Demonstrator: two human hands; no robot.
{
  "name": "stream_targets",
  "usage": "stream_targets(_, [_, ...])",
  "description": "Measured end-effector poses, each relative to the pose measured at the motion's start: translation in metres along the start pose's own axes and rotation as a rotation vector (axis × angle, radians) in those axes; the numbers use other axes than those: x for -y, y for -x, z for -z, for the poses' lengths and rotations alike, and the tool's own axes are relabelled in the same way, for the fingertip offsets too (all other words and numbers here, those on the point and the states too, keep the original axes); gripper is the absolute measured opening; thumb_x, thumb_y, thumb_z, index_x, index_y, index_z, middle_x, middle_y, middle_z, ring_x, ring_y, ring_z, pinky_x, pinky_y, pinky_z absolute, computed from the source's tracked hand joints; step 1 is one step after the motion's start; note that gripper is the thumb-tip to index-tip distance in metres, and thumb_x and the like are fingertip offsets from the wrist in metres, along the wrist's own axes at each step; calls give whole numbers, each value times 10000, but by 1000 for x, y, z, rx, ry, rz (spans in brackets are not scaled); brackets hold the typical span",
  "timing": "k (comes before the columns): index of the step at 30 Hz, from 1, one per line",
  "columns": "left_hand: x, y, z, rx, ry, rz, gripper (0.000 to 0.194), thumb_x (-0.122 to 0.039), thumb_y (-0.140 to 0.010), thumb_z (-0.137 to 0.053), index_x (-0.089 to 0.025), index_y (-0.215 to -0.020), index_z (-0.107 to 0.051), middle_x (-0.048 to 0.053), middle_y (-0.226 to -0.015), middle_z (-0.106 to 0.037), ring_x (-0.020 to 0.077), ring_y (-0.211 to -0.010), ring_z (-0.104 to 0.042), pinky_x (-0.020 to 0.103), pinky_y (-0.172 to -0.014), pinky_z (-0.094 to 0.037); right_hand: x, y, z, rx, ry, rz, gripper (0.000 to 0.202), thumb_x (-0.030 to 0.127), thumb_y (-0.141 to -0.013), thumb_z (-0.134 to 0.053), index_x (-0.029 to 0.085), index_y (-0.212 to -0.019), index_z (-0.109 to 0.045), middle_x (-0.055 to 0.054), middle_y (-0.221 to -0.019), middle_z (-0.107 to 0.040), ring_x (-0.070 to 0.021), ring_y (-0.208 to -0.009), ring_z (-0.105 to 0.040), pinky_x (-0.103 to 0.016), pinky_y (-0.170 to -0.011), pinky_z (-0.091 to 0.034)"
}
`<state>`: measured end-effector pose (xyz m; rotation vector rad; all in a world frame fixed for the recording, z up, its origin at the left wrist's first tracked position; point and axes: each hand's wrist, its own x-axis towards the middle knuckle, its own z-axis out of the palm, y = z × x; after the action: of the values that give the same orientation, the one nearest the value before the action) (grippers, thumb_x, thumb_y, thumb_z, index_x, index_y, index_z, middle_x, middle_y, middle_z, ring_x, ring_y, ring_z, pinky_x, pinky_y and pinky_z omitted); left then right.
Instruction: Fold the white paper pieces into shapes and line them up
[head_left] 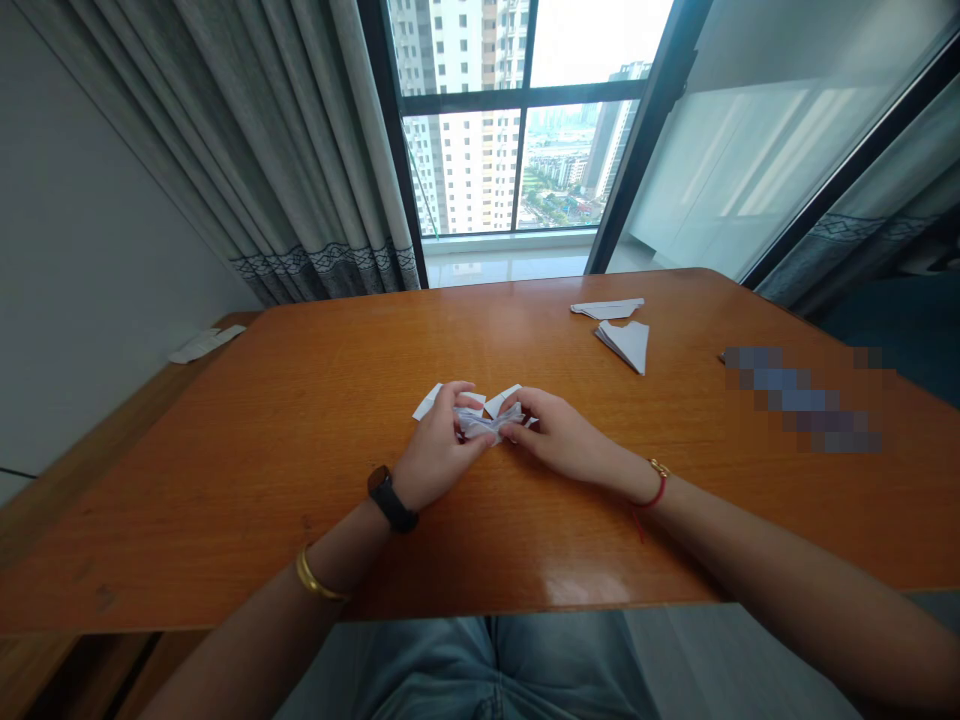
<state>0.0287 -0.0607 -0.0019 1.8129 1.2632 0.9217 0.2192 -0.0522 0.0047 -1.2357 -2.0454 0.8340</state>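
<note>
Between my two hands is a small piece of folded white paper (487, 424), pleated and creased, just above the wooden table (360, 380). My left hand (444, 440) pinches its left side with thumb and fingers. On the right side, my right hand (551, 425) grips it, the thumb close to the left thumb. Just behind the hands, a white paper piece (427, 400) shows at the left and another white paper flap (504, 398) at the right. Whether these join the held paper, I cannot tell.
Toward the back right lie a folded paper plane shape (609, 309) and a folded paper wedge (627, 343). A blurred-out object (802, 395) rests on the right side. White sheets (206, 344) lie at the far left, near the wall. A window (525, 150) stands beyond the table.
</note>
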Motion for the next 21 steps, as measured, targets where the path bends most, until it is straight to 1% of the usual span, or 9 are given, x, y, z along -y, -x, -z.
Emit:
stream_targets(2, [3, -1, -1, 70, -40, -34, 403, -227, -771, -624, -199, -1143, -470, 37, -1019, -613, 146, -777, -594, 267, -701, -461, -2, 0, -3, 43, 9, 31, 152, 201, -824, -589, 182, -974, -602, -38, -907, -655, -159, -780, -580, -281, -715, -444])
stream_targets(4, [5, -1, -2, 80, -116, -71, 302, -206, -774, -603, -202, -1061, -509, 23, -955, -617, 164, -804, -590, 276, -712, -456, -3, 1, -6, 57, 16, 52, 167, 185, -824, -590, 186, -991, -595, -36, -915, -661, -160, -790, -583, -283, -730, -441])
stream_targets(9, [5, -1, -2, 23, -172, -111, 335, -199, -747, -628, -196, -1053, -492, 36, -992, -603, 173, -833, -588, 288, -736, -468, -1, 1, -5, 17, 94, 73, 88, 170, -829, -582, 177, -909, -617, -43, -887, -662, -166, -785, -582, -287, -725, -431])
stream_targets(12, [6, -1, -2, 51, -195, -151, 236, -182, -788, -571, -205, -1013, -505, 31, -981, -612, 171, -849, -588, 287, -743, -465, -2, 2, -6, 14, 25, 49, 173, 189, -820, -601, 190, -993, -607, -26, -877, -667, -156, -753, -584, -281, -712, -439])
stream_targets(14, [7, 0, -3, 60, -194, -141, 208, -177, -797, -561, -211, -995, -507, 11, -917, -617, 154, -775, -585, 272, -693, -458, -3, 3, -10, 4, -21, 19, 201, 206, -814, -613, 192, -1014, -600, -17, -861, -669, -149, -730, -584, -275, -700, -443])
stream_targets(16, [10, 0, -5, 40, -159, -101, 244, -190, -785, -593, -213, -1010, -500, -9, -847, -614, 136, -699, -577, 255, -642, -449, -2, 3, -15, 0, -25, 1, 153, 215, -813, -610, 188, -964, -617, -15, -838, -669, -146, -718, -584, -268, -687, -443])
stream_targets(18, [11, 0, -6, 12, -75, -53, 357, -205, -759, -641, -210, -1076, -477, -21, -809, -615, 123, -665, -581, 239, -619, -450, 1, 1, -14, 5, -12, -5, 114, 222, -816, -598, 185, -918, -633, -17, -833, -672, -145, -724, -587, -261, -676, -443])
stream_targets(20, [10, 0, -7, -17, 32, -10, 535, -221, -725, -691, -203, -1186, -418, -10, -853, -627, 107, -649, -590, 229, -616, -463, 2, -2, -1, 15, 4, -31, 121, 243, -803, -608, 181, -901, -641, -19, -825, -676, -148, -717, -591, -254, -650, -446])
stream_targets(21, [8, 0, -7, -34, 74, 8, 620, -239, -714, -711, -199, -1237, -380, 5, -900, -632, 99, -644, -592, 228, -619, -471, 1, -3, 12, 38, 12, -62, 130, 259, -785, -626, 178, -885, -644, -18, -801, -676, -149, -695, -591, -252, -626, -447])
